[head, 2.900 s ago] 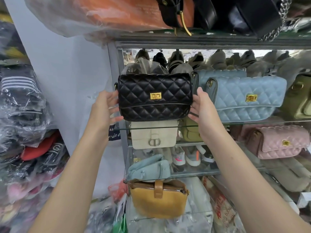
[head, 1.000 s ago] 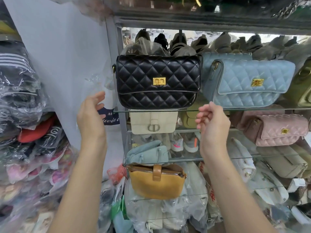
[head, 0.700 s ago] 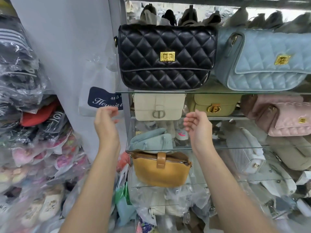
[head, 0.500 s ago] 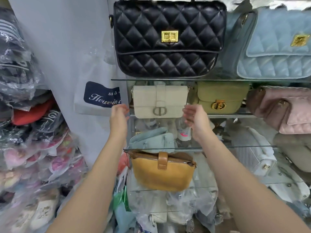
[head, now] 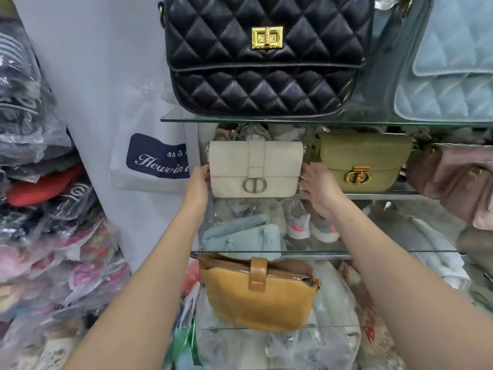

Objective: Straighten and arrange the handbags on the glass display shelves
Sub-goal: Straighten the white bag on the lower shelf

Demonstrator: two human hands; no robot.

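My L hand (head: pixel 198 180) & R hand (head: pixel 317 186) each grip a side of the cream flap bag (head: pixel 256 166) at the glass shelf (head: pixel 405 195) left end.

Pale grey wall (head: pixel 93 62); plastic-wrapped stock (head: pixel 34 209) at left; white navy-labelled bag (head: pixel 149 166) between.

Glossy quilted black bag (head: pixel 264 62), matt cream bag (head: pixel 254 169), perhaps canvas, glass shelf (head: pixel 373 123).
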